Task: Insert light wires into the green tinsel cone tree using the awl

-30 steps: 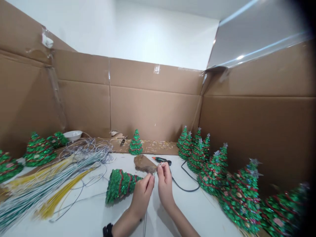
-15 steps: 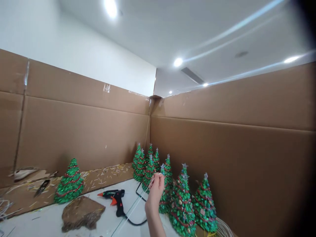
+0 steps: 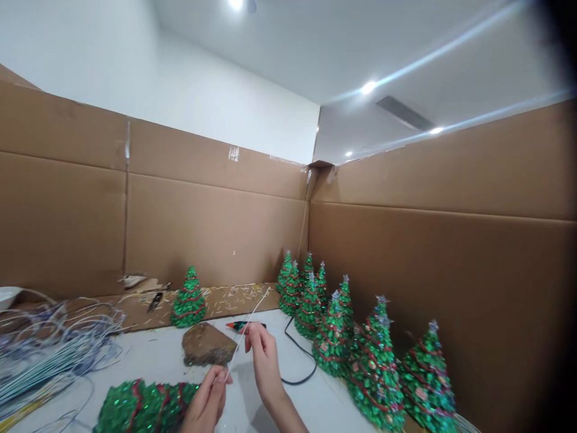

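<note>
A thin white cord (image 3: 233, 358) rises from my left hand (image 3: 208, 398), which pinches it low in the view. Along its middle, my right hand (image 3: 264, 358) has its fingers closed at the cord, and the free end stands up past them. A green tinsel Christmas tree (image 3: 146, 404) with red garland lies on its side, partly behind my left hand. Just beyond my right hand the orange-tipped glue gun (image 3: 238, 325) is mostly covered by it. A brown, rough-edged slab (image 3: 207, 344) lies flat between the hands and the back of the table.
Several decorated trees with stars (image 3: 377, 367) stand along the right. One tree without a star (image 3: 189, 299) stands at the back. Tangled wires (image 3: 54, 343) fill the left side, and a black tool (image 3: 155, 301) lies on scrap-strewn cardboard (image 3: 225, 304). Tall cardboard walls (image 3: 216, 222) enclose the table.
The view has swung left, bringing the wires and lying tree into sight. My left hand has come up into view with the cord; my right hand is lower and covers most of the glue gun.
</note>
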`<state>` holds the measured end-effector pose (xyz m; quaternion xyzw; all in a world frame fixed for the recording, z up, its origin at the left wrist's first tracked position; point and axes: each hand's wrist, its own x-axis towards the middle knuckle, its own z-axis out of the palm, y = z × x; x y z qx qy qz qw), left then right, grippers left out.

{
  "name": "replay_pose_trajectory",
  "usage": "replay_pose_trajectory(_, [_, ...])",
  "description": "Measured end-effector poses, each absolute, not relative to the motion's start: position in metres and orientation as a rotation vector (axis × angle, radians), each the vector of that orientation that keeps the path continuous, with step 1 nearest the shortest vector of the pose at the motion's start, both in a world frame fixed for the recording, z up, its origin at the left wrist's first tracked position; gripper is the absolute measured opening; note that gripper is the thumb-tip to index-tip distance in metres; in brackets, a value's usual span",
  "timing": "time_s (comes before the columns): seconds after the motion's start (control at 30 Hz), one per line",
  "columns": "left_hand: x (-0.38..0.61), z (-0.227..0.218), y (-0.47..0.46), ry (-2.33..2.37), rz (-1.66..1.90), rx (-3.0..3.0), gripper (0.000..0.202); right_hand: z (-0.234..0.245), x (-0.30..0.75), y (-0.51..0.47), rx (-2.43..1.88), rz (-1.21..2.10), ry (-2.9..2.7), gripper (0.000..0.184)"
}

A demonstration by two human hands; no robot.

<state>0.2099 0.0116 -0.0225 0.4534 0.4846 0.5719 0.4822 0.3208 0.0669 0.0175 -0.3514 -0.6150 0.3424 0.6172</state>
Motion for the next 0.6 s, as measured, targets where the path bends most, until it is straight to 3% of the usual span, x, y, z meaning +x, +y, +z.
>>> replay_pose_trajectory(0.23, [0.206,-0.023,0.019,1.118,1.422,1.232,0.058,0.017,0.299,0.046,-0.751,1.157,-1.458,0.043])
replay_pose_trajectory(0.6, [0.206,-0.009,0.004,1.309,1.26,1.548,0.044,0.026,0.314,0.052,-0.822,1.037,-1.168,0.046])
